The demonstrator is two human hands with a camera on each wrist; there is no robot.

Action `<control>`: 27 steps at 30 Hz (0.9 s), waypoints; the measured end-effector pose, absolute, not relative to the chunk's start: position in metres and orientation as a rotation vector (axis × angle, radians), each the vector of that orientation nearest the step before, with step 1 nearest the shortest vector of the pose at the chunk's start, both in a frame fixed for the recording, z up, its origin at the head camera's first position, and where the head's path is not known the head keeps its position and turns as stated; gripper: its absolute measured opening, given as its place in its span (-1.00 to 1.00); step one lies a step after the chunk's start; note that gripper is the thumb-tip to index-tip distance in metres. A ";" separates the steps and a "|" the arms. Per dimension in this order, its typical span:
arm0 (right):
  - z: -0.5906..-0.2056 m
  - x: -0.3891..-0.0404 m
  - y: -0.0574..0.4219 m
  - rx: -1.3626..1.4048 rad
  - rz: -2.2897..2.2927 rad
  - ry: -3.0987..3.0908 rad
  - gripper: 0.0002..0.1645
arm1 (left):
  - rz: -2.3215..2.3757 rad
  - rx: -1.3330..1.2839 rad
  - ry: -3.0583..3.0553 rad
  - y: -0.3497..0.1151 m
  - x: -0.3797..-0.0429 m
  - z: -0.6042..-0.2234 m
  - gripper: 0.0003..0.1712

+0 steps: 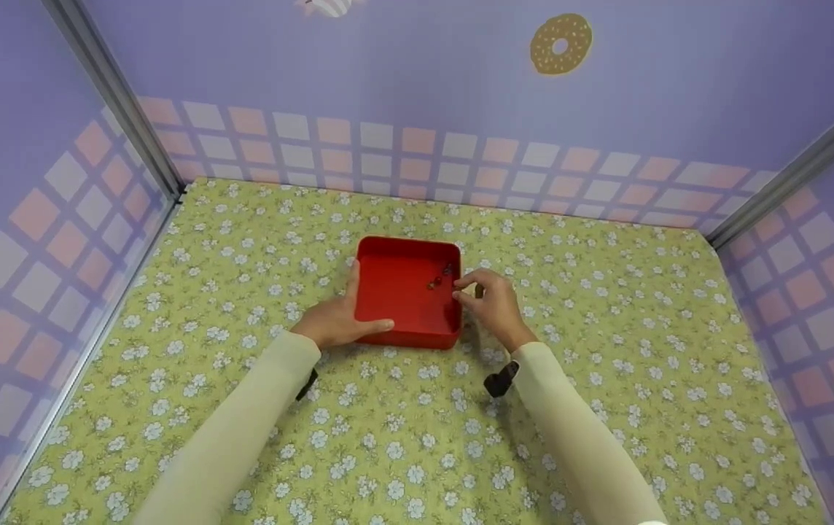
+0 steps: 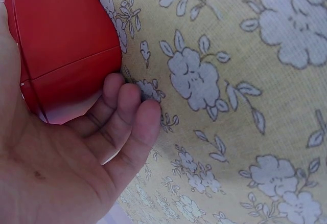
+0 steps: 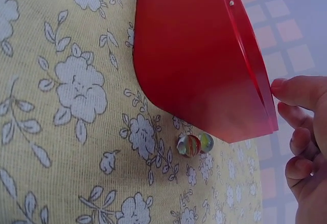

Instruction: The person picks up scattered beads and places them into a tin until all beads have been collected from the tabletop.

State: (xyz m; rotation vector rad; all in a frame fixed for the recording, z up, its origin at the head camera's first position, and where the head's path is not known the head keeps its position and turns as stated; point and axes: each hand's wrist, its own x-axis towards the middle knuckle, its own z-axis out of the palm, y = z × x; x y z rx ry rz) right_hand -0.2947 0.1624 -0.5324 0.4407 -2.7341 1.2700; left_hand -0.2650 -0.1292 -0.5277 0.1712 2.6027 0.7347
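Note:
A square red box [image 1: 406, 288] with low walls sits on the cloth. Several small marbles [image 1: 438, 280] lie inside it toward the right side. My left hand [image 1: 337, 317] grips its front left corner, thumb over the front rim; in the left wrist view, the other fingers [image 2: 145, 124] curl beside the red outer wall. At the right rim is my right hand [image 1: 493, 302], thumb and index finger bent together right at the edge. I cannot tell whether those fingers hold anything. In the right wrist view, two glass marbles [image 3: 189, 146] rest on the cloth outside the box.
A yellow-green cloth with white flowers [image 1: 417, 437] covers the table. Purple wall panels with pink and white squares [image 1: 417, 164] stand behind and on both sides, joined by metal corner posts [image 1: 118, 102].

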 end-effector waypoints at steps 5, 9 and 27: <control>-0.533 -0.295 0.158 0.450 1.210 -2.735 -0.91 | 0.721 0.165 2.606 -0.130 -0.266 -0.529 0.43; -0.532 -0.295 0.156 0.443 1.202 -2.735 -0.92 | 0.723 0.163 2.603 -0.130 -0.266 -0.529 0.44; -0.533 -0.294 0.158 0.321 1.221 -2.710 -0.89 | 0.763 0.164 2.603 -0.130 -0.266 -0.530 0.44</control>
